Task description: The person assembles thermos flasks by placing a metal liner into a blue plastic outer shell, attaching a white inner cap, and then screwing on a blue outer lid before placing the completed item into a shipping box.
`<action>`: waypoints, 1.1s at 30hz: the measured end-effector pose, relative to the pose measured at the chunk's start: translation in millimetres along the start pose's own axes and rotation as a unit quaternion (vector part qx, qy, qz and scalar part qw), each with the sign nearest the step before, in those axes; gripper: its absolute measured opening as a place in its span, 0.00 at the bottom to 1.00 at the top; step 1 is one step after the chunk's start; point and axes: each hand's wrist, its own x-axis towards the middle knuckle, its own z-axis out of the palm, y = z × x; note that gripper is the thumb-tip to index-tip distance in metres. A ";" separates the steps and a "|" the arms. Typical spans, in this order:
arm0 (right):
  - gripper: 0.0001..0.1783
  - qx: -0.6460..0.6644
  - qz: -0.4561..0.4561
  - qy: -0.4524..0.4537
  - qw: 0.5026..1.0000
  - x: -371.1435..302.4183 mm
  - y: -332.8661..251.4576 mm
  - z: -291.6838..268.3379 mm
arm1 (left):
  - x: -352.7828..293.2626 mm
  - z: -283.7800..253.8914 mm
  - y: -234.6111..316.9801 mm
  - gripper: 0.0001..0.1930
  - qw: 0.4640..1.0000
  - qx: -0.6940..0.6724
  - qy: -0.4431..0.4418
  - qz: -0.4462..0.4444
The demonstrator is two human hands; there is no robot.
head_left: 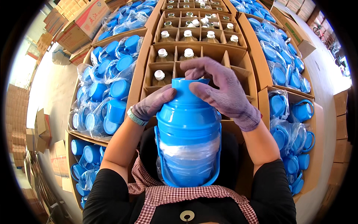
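A blue vacuum jug (189,123) stands upright in front of me, its lower body in clear plastic film and a blue carrying handle (218,168) hanging down around it. My left hand (154,100), in a greyish-purple glove, holds the jug at its neck from the left, the far fingers hidden behind it. On the other side my right hand (223,87), gloved alike, curves over the spout. Its thumb lies against the neck and its fingers bend at the rim, partly hiding the opening. Just beyond is a divided carton (244,59) with white-capped glass liners (159,75) in some compartments.
More divided cartons of white-capped liners (188,34) run away ahead. Open cartons of blue jug parts in clear bags flank me on the left (119,89) and right (287,74). Stacked closed boxes (87,24) stand at far left, flattened cardboard (41,183) at lower left.
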 end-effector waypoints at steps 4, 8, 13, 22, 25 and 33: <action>0.42 -0.009 0.059 0.021 0.998 -8.6 -0.4 5.1 | -10.7 2.8 -1.5 0.60 0.999 -0.005 -0.023 0.039; 0.55 -0.153 -0.017 0.025 0.988 -30.3 -5.7 24.9 | -15.7 14.5 1.2 0.61 0.999 0.003 0.043 0.012; 0.62 0.033 0.063 0.030 0.997 -43.2 21.9 25.8 | -24.2 20.4 -3.3 0.57 0.997 0.036 0.071 -0.003; 0.78 0.371 0.144 0.016 0.917 -75.0 78.4 25.3 | -29.6 92.6 36.2 0.49 0.826 0.505 0.244 -0.067; 0.71 0.335 0.191 0.027 0.922 -77.7 61.8 20.9 | -33.3 52.2 10.7 0.54 0.912 0.357 0.200 0.039; 0.35 -0.421 0.014 -0.081 0.903 -63.4 -118.5 65.4 | -17.8 17.2 -83.4 0.43 0.970 -0.222 0.069 0.067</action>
